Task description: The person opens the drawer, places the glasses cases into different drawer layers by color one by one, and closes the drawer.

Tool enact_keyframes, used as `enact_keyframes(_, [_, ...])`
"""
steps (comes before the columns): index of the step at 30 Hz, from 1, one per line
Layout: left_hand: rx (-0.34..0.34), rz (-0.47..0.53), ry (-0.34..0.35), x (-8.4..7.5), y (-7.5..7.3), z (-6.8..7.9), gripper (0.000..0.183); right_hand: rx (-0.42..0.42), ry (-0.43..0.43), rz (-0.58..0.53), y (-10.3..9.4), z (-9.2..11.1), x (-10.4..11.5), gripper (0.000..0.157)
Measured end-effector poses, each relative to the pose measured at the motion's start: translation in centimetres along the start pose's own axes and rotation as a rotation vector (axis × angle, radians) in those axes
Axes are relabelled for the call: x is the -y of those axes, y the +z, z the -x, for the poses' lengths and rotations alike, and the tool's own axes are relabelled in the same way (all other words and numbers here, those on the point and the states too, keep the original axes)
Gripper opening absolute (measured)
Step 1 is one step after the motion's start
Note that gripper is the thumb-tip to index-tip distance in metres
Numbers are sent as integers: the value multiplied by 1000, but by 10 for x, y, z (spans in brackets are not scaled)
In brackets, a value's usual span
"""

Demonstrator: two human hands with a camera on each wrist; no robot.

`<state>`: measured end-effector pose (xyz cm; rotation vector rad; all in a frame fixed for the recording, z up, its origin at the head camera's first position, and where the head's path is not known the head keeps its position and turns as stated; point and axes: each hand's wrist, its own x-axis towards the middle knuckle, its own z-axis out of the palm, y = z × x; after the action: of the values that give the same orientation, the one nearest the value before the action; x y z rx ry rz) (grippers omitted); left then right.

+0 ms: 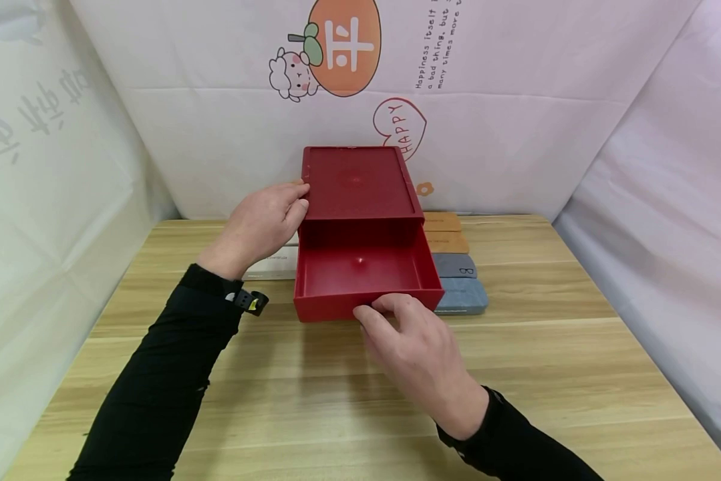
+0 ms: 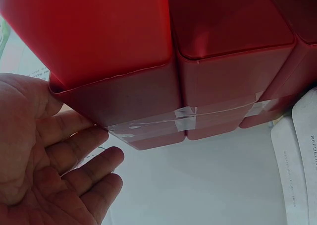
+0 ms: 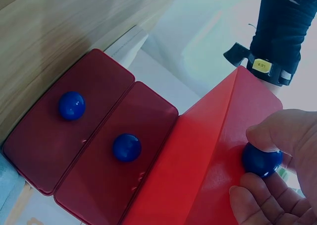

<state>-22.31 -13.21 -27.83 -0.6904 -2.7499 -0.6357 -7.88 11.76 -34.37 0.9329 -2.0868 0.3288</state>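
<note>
In the grip of the right hand [image 1: 417, 354] is the round blue knob [image 3: 262, 160] of the extended top drawer [image 1: 327, 309]; the left hand [image 1: 260, 224], fingers relaxed, touches the red three-drawer cabinet [image 1: 357, 184] on the desk [image 1: 312, 407].

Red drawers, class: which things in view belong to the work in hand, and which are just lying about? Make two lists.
In the job:
open drawer
blue knob, pinched by the right hand
red cabinet, touched by the left hand

Lying about:
white cases
orange cases
grey case
blue case
</note>
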Motion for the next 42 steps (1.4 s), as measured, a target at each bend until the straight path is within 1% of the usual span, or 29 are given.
enact_keyframes(6, [-2, -2, 0, 1, 0, 0, 54, 20, -1, 1, -3, 1, 3, 31])
enact_keyframes(13, [2, 5, -9, 1, 0, -1, 54, 13, -13, -3, -5, 3, 5, 34])
enact_keyframes(22, [-3, 5, -2, 2, 0, -2, 54, 53, 3, 2, -9, 7, 8, 39])
enact_keyframes(25, [-4, 3, 1, 2, 0, -2, 54, 50, 3, 5, -9, 7, 8, 37])
enact_keyframes(31, [-3, 2, 2, 2, 0, -2, 55, 9, -9, -9, -9, 8, 9, 29])
enact_keyframes(42, [15, -5, -6, 2, 0, -1, 55, -4, -16, -5, -9, 11, 12, 22])
